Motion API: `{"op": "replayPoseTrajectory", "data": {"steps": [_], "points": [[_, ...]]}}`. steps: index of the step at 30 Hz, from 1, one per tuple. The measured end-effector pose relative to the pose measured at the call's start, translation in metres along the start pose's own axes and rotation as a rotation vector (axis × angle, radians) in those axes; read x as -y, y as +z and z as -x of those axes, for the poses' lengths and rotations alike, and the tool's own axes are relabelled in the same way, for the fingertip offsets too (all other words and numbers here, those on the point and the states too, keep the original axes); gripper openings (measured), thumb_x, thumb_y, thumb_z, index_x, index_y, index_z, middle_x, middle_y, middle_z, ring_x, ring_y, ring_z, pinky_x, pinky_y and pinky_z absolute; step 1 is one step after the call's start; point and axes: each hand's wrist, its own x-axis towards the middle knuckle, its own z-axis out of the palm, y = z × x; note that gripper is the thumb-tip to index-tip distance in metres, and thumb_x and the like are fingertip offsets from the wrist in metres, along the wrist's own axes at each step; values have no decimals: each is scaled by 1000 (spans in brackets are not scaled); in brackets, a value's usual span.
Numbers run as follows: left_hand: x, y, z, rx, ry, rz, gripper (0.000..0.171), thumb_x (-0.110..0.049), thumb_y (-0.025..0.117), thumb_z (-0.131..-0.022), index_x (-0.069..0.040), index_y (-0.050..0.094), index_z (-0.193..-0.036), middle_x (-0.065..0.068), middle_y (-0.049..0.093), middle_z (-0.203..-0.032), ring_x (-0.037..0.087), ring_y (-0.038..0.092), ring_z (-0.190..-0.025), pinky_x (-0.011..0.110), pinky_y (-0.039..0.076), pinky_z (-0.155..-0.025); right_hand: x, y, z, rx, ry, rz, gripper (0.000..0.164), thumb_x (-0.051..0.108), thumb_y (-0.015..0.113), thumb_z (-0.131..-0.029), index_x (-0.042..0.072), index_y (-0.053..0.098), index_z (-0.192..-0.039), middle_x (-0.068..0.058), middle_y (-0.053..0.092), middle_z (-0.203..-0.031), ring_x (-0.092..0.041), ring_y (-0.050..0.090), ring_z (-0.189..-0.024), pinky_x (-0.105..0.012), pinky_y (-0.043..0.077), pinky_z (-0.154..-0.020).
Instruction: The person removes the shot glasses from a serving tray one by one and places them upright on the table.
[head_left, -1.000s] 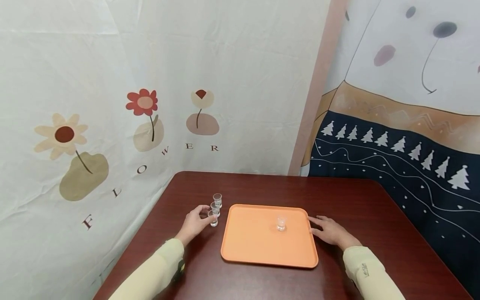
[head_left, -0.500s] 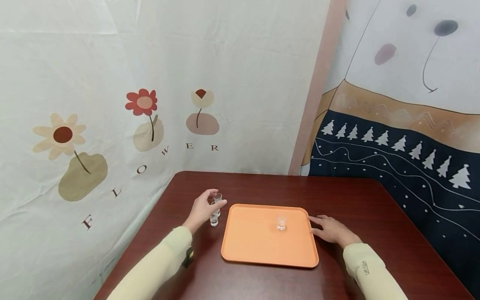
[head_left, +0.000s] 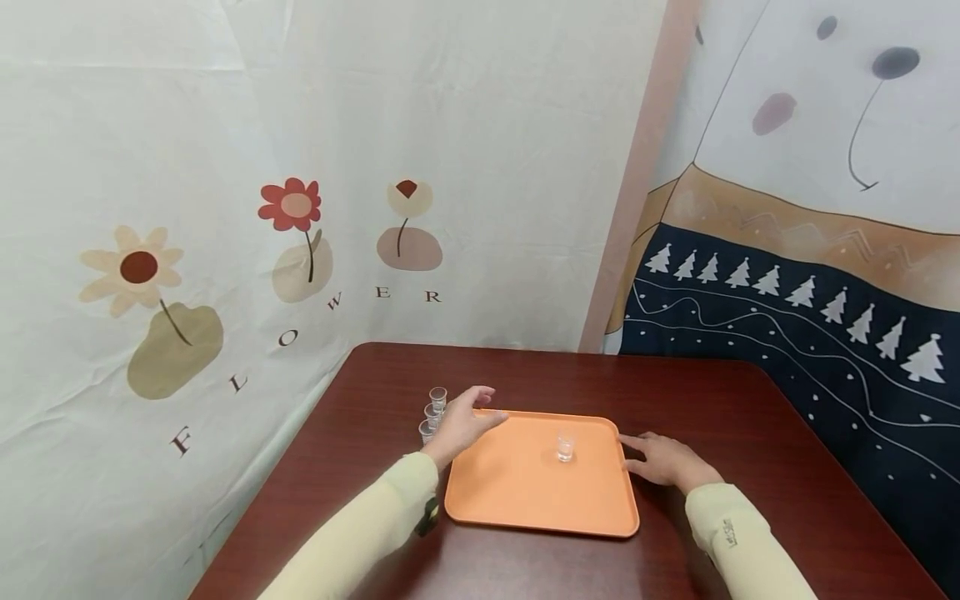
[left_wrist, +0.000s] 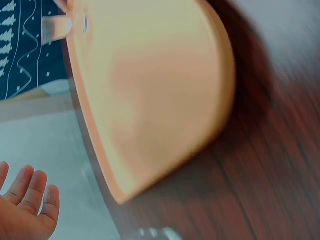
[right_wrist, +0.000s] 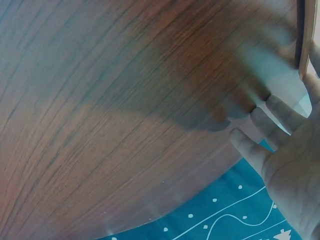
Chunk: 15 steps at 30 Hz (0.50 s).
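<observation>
My left hand hovers over the left edge of the orange tray. Its fingers are relaxed and hold nothing, and in the left wrist view the left hand shows an empty palm. Near the tray's right side stands a small clear shot glass, also visible as a shot glass in the left wrist view. My right hand rests at the tray's right rim, fingertips right at the edge. Left of the tray, three more shot glasses stand in a row, the nearest partly hidden by my left hand.
The dark red-brown wooden table carries everything. A pale cloth with printed flowers hangs behind and to the left. At the right hangs a dark blue printed cloth, past the table's edge.
My left hand has moved from beside the row of shot glasses rightward to above the tray's left edge, carrying nothing. The right hand, tray and glasses have stayed in place.
</observation>
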Motion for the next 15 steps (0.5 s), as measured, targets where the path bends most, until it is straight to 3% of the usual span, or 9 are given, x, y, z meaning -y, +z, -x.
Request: {"op": "replayPoseTrajectory", "data": {"steps": [8, 15], "points": [[-8, 34, -6, 59, -2, -12, 51, -30, 78, -87, -9, 59, -130, 13, 61, -125, 30, 55, -118, 48, 47, -95, -1, 4, 0, -15, -2, -13, 60, 42, 65, -94, 17, 50, -147, -27, 50, -138, -46, 52, -121, -65, 40, -98], [-12, 57, -2, 130, -16, 9, 51, -28, 77, -88, -6, 59, -130, 16, 60, -126, 31, 54, -116, 48, 47, -93, -3, 6, 0, -24, -17, -15, 59, 39, 65, -95, 15, 50, -146, -28, 49, -138, -47, 51, -122, -64, 40, -98]]}}
